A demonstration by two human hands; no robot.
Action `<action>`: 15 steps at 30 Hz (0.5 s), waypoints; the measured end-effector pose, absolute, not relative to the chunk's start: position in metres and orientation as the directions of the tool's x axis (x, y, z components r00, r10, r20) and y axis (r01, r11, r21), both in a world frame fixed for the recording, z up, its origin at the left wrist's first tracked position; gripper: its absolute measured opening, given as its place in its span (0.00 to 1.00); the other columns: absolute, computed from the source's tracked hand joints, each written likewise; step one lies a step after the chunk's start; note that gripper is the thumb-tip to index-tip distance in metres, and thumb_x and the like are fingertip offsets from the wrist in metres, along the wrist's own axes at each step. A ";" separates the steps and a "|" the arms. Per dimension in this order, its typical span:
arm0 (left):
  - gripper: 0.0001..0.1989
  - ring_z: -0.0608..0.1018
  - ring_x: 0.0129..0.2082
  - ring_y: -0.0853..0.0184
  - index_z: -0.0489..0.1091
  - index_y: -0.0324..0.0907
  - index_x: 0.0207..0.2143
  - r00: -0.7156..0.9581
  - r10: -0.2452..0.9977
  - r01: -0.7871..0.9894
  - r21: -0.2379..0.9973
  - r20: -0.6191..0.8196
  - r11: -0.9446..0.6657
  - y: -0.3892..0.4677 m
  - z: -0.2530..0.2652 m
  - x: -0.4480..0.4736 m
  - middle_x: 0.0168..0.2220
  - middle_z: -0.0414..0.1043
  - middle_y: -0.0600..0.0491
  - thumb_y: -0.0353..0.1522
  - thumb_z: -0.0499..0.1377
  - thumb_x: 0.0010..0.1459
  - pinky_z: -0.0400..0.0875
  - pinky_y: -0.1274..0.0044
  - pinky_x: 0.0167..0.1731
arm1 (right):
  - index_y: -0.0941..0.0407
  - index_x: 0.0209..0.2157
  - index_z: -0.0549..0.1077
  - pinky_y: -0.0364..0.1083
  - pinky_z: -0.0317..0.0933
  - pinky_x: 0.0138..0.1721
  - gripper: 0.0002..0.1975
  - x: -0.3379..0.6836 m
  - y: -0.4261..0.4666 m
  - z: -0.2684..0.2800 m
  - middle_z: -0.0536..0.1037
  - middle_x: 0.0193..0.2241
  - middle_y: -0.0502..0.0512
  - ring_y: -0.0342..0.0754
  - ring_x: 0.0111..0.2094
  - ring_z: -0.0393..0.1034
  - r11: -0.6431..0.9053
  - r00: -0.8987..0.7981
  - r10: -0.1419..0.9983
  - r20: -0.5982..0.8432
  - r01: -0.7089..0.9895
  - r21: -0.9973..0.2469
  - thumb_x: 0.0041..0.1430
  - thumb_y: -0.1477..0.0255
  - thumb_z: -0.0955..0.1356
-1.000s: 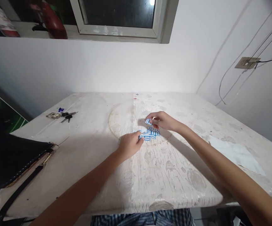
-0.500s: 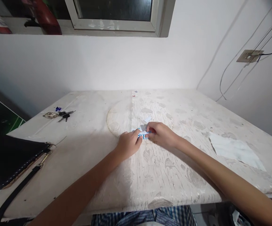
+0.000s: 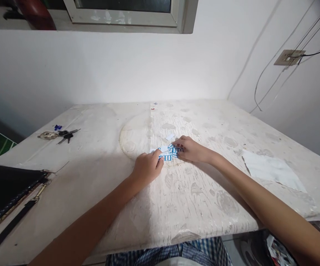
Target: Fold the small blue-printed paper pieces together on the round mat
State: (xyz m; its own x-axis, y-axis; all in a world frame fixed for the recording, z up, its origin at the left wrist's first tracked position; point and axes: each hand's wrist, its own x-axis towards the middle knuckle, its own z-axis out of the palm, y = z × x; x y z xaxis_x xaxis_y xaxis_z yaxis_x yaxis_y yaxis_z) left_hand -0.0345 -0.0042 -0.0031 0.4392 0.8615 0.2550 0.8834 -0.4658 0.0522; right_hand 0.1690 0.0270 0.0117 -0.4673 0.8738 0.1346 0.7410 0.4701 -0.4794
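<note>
My left hand point(image 3: 146, 166) is closed on a white card with blue printed outlines point(image 3: 166, 157), gripped at its left end between thumb and fingers. Another white card with blue outlines point(image 3: 174, 150) sits in my right hand point(image 3: 191, 149), pinched at its right side. The two cards meet or overlap between my hands; whether they are joined I cannot tell. Beneath or behind them lies more white paper point(image 3: 164, 148), partly hidden. A small plain white paper piece point(image 3: 170, 136) rests on the table just beyond my right fingertips.
The pale patterned table cover point(image 3: 137, 221) spans the view. To the left lie keys point(image 3: 67, 136), a small blue item point(image 3: 58, 127) and a black bag point(image 3: 10, 192) with a strap. A white cloth or paper sheet point(image 3: 273, 170) is at right. A wall outlet point(image 3: 289, 57) holds cords.
My right hand has shifted slightly up and outward, showing more of the blue-outlined card in it. My left hand keeps its grip. The whole view has moved a little.
</note>
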 end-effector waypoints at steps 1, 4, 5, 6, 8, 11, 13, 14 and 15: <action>0.13 0.71 0.24 0.66 0.65 0.42 0.38 0.440 0.860 0.883 0.049 0.259 -0.467 -0.004 -0.003 -0.035 0.24 0.71 0.54 0.35 0.43 0.59 0.55 0.76 0.24 | 0.60 0.44 0.70 0.50 0.57 0.40 0.21 0.168 0.027 0.011 0.68 0.39 0.61 0.54 0.40 0.61 0.482 -0.472 0.869 0.147 0.742 -0.466 0.45 0.78 0.63; 0.13 0.70 0.23 0.66 0.65 0.42 0.38 0.442 0.856 0.882 0.042 0.266 -0.469 -0.003 -0.005 -0.035 0.24 0.70 0.54 0.35 0.43 0.59 0.53 0.76 0.23 | 0.58 0.50 0.66 0.53 0.53 0.47 0.27 0.166 0.027 0.007 0.66 0.46 0.60 0.55 0.47 0.58 0.563 -0.542 0.818 0.193 0.683 -0.466 0.44 0.80 0.62; 0.13 0.70 0.23 0.66 0.65 0.42 0.38 0.443 0.856 0.882 0.042 0.268 -0.470 -0.003 -0.005 -0.035 0.23 0.70 0.54 0.35 0.43 0.59 0.53 0.76 0.23 | 0.57 0.51 0.64 0.54 0.51 0.49 0.29 0.165 0.026 0.006 0.65 0.49 0.59 0.55 0.50 0.56 0.582 -0.561 0.803 0.202 0.662 -0.472 0.44 0.81 0.61; 0.13 0.70 0.23 0.66 0.65 0.42 0.38 0.445 0.854 0.881 0.041 0.269 -0.471 -0.003 -0.005 -0.036 0.23 0.70 0.54 0.35 0.43 0.59 0.53 0.76 0.23 | 0.56 0.52 0.63 0.54 0.49 0.51 0.30 0.164 0.026 0.005 0.64 0.51 0.59 0.55 0.52 0.54 0.593 -0.571 0.794 0.209 0.650 -0.476 0.44 0.81 0.60; 0.13 0.70 0.23 0.66 0.65 0.42 0.37 0.448 0.852 0.879 0.036 0.271 -0.475 -0.004 -0.005 -0.036 0.23 0.70 0.54 0.35 0.43 0.59 0.52 0.76 0.23 | 0.56 0.52 0.63 0.54 0.47 0.52 0.30 0.162 0.026 0.003 0.63 0.52 0.58 0.54 0.53 0.53 0.608 -0.581 0.783 0.222 0.638 -0.472 0.44 0.82 0.59; 0.13 0.70 0.23 0.66 0.64 0.42 0.37 0.443 0.857 0.883 0.034 0.264 -0.467 -0.004 -0.004 -0.035 0.23 0.70 0.54 0.35 0.43 0.59 0.52 0.76 0.23 | 0.57 0.50 0.64 0.53 0.50 0.49 0.29 0.161 0.026 0.003 0.67 0.46 0.58 0.53 0.48 0.58 0.629 -0.590 0.768 0.250 0.622 -0.467 0.42 0.82 0.60; 0.13 0.70 0.23 0.67 0.64 0.42 0.37 0.439 0.862 0.886 0.041 0.252 -0.463 -0.004 -0.004 -0.034 0.24 0.70 0.54 0.35 0.43 0.59 0.53 0.76 0.24 | 0.57 0.49 0.65 0.52 0.52 0.47 0.29 0.162 0.025 0.004 0.68 0.43 0.57 0.52 0.45 0.59 0.630 -0.587 0.768 0.254 0.623 -0.464 0.41 0.82 0.61; 0.13 0.70 0.23 0.67 0.64 0.42 0.36 0.439 0.864 0.885 0.048 0.246 -0.463 -0.005 -0.003 -0.034 0.24 0.70 0.54 0.35 0.43 0.59 0.53 0.77 0.24 | 0.57 0.49 0.65 0.52 0.52 0.46 0.29 0.162 0.025 0.004 0.68 0.42 0.57 0.52 0.44 0.59 0.626 -0.583 0.772 0.254 0.627 -0.464 0.41 0.82 0.61; 0.13 0.70 0.24 0.67 0.64 0.41 0.36 0.438 0.866 0.884 0.057 0.241 -0.463 -0.005 -0.002 -0.034 0.23 0.69 0.54 0.35 0.43 0.59 0.53 0.77 0.24 | 0.57 0.49 0.65 0.52 0.52 0.46 0.29 0.163 0.025 0.005 0.68 0.42 0.57 0.52 0.44 0.59 0.623 -0.580 0.774 0.253 0.628 -0.465 0.41 0.82 0.61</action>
